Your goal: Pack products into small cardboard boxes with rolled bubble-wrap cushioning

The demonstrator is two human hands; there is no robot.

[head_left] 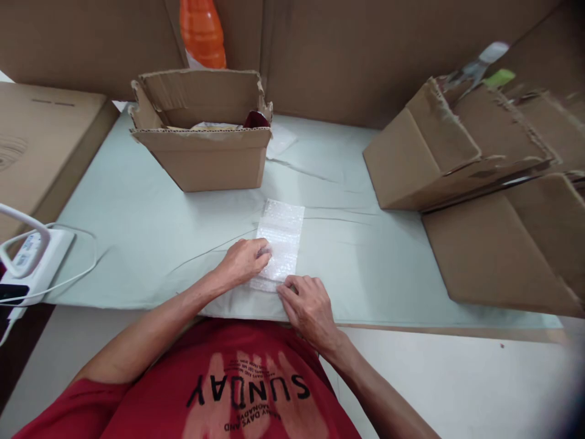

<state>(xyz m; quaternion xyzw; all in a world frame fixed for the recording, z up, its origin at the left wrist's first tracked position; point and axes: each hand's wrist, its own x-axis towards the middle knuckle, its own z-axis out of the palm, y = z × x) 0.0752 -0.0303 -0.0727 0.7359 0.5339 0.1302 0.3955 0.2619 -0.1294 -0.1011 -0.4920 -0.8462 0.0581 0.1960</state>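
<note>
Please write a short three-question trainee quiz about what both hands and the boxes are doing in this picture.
1. True or false: both the left hand and the right hand touch the bubble wrap sheet.
2. Which end of the sheet do the hands press on: (a) the near end, (b) the far end, (c) the middle?
3. Fill in: the open cardboard box stands on the pale green table cover, ______ the sheet as the person sees it.

Key: 1 true. 2 (a), the near end, close to the table edge. 3 beyond, slightly to the left.
</note>
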